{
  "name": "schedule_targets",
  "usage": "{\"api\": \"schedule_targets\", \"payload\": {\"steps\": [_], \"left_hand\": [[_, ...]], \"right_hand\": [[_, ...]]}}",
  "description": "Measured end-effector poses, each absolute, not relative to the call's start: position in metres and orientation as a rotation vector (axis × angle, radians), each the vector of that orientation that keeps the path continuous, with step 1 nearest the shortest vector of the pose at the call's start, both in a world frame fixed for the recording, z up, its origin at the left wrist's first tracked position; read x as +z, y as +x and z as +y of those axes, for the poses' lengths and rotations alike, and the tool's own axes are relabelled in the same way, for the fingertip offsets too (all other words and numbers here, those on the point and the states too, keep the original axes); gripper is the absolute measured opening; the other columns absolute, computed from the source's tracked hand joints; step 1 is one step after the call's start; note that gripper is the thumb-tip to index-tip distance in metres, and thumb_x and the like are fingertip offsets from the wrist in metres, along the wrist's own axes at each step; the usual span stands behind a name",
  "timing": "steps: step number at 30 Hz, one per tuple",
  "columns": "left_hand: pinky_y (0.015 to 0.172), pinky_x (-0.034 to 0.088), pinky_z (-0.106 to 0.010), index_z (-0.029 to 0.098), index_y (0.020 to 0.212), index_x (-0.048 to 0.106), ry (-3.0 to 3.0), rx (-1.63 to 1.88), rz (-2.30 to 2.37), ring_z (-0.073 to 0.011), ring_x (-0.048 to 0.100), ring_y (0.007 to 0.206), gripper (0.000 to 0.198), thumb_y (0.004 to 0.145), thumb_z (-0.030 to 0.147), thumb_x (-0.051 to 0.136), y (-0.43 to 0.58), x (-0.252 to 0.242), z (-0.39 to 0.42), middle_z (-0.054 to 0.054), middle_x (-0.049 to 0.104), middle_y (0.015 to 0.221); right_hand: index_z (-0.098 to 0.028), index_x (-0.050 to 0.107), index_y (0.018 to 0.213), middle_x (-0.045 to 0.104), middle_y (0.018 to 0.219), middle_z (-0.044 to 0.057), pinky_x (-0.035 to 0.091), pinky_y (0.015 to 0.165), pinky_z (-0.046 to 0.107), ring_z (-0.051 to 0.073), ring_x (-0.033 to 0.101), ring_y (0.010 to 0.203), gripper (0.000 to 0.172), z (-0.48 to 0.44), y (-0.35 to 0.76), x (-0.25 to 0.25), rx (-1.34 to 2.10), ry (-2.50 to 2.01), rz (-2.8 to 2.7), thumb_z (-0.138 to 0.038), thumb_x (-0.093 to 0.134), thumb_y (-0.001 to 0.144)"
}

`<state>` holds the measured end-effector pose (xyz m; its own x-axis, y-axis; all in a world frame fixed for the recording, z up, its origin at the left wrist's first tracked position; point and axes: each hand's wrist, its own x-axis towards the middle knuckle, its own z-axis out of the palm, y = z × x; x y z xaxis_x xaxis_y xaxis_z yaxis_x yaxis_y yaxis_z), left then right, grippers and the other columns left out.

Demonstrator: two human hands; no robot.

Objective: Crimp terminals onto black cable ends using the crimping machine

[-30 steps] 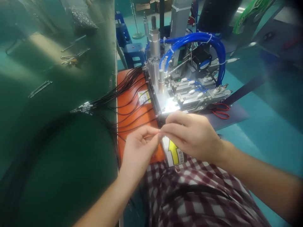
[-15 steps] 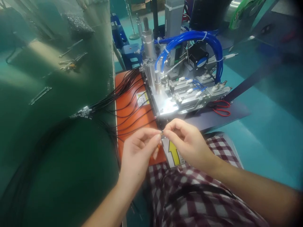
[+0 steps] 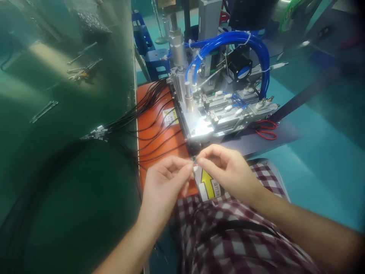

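The small piece (image 3: 195,163) sits pinched between the fingertips of your two hands, just in front of the machine's lit metal plate (image 3: 201,127) and above the yellow arrow label (image 3: 209,184); it is too tiny to say what it is. Your left hand (image 3: 164,182) grips it from the left with thumb and forefinger, the other fingers curled loosely under. Your right hand (image 3: 225,171) meets it from the right in the same fine pinch, so both hands are closed on it and their tips touch. For work this small, it seems best to use only the fingertip pads, steady your wrists low over the checked cloth (image 3: 228,236) on your lap, and bring the piece into the bright patch by the plate where you can see it. One of the black wires (image 3: 154,110) runs across the orange plate (image 3: 148,133) toward your left hand, though I cannot tell whether it joins the piece. If it does, leave it slack so it does not drag on your grip. The rest fan back to a bundle on the green bench (image 3: 71,171). The blue hoses (image 3: 236,40) arch over the machine beyond, and the red-handled scissors (image 3: 266,131) lie to its right, well clear of your hands.
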<state>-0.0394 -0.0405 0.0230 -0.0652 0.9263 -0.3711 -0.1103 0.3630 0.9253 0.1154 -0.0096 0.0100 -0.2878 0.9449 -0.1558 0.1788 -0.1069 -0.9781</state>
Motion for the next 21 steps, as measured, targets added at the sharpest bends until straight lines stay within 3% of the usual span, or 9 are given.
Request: {"api": "schedule_targets", "payload": {"steps": [7,14,21], "left_hand": [[0.041,0.031,-0.014,0.014,0.071,0.063,0.854,1.047,1.371,-0.0026,0.044,0.04,0.018,0.078,0.028,0.072,-0.039,0.022,-0.042,0.003,0.059,0.056],[0.042,0.027,-0.014,0.012,0.069,0.064,0.827,1.063,1.313,-0.0011,0.039,0.042,0.018,0.076,0.026,0.074,-0.043,0.022,-0.038,0.003,0.057,0.058],[0.042,0.025,-0.014,0.013,0.069,0.064,0.818,1.022,1.327,-0.0018,0.038,0.044,0.019,0.076,0.028,0.074,-0.046,0.02,-0.036,0.002,0.056,0.058]], "right_hand": [[-0.015,0.064,0.075,0.063,0.07,0.001,0.039,0.049,0.021,0.01,0.052,0.057,0.013,-0.007,0.113,0.014,1.637,-1.219,-1.353,-0.026,0.065,0.081],[-0.015,0.063,0.08,0.043,0.049,-0.009,0.024,0.041,0.018,0.004,0.032,0.043,0.017,-0.003,0.115,0.006,1.918,-1.069,-1.196,-0.031,0.066,0.082],[-0.014,0.061,0.077,0.043,0.048,-0.009,0.025,0.043,0.017,0.004,0.034,0.044,0.017,0.002,0.118,0.01,1.95,-1.067,-1.24,-0.029,0.063,0.085]]}}
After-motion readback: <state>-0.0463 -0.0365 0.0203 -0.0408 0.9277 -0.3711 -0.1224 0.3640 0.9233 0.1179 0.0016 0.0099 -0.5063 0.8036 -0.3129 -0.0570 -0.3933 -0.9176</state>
